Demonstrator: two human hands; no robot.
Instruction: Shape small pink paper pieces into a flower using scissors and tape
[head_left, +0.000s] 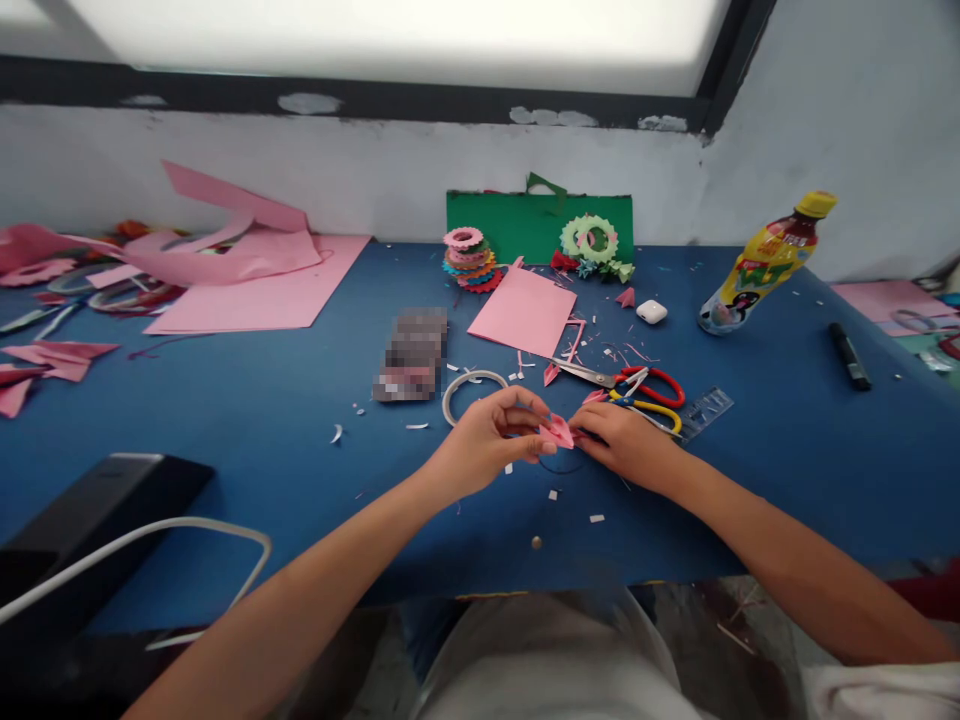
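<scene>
A small folded piece of pink paper (pixel 556 432) is held above the blue table, near its front. My left hand (pixel 504 430) pinches it from the left between thumb and fingers. At its right end, the fingers of my right hand (pixel 619 437) are closed on it; their tips are partly hidden. A thin dark loop of cord (pixel 562 470) shows just below the paper. Scissors (pixel 589 373) with red and yellow handles lie beyond my right hand, blades pointing left. Past my left hand is a roll of tape (pixel 450 398), partly covered by the hand.
A pink paper sheet (pixel 523 308), a stack of scalloped paper rings (pixel 471 262) and a white earbud case (pixel 652 312) lie farther back. A bottle (pixel 765 265) and black marker (pixel 850 357) are at right. Pink paper (pixel 255 290) spreads over the left. Scraps surround my hands.
</scene>
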